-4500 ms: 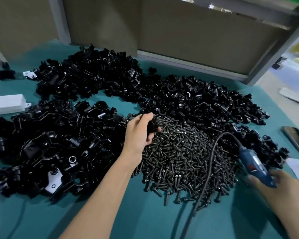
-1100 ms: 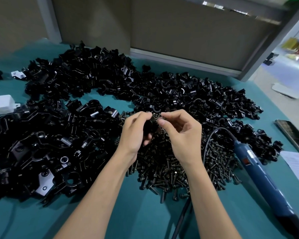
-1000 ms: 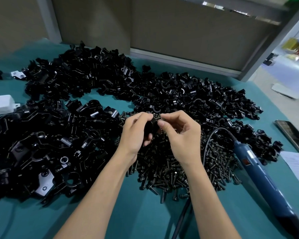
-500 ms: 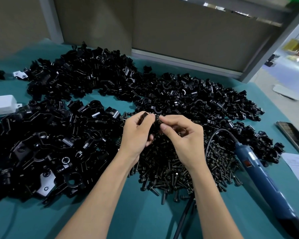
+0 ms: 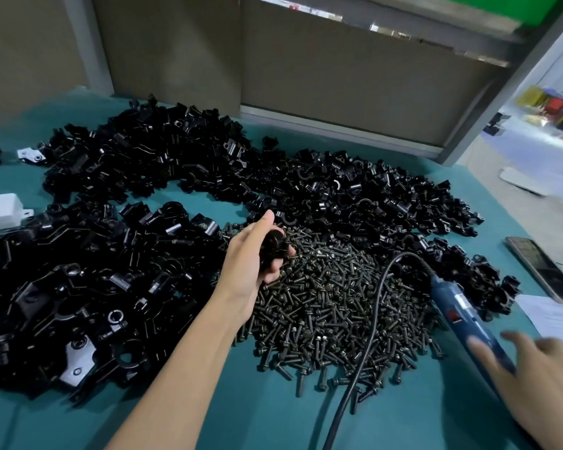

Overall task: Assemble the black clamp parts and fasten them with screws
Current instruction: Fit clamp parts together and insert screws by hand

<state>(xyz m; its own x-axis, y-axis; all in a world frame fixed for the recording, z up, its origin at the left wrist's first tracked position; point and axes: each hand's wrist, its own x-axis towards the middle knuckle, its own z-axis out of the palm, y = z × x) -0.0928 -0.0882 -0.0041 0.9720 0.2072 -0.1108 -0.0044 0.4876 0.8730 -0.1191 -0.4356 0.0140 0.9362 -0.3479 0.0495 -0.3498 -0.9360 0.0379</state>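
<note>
Holding small black clamp part (image 5: 272, 249) in left hand (image 5: 246, 258), over dark metal screw pile (image 5: 332, 303).
Fingers curled round it; right hand (image 5: 540, 381) spread open, blurred, at blue corded screwdriver (image 5: 462, 316) on teal counter (image 5: 273, 417).

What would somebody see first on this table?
Black clamp parts are heaped all over the left and back of the teal table. In the middle sits a big pile of dark screws, and the left hand holds one clamp at its far edge. At the right lies a blue screwdriver, with the open right hand at its near end.
</note>
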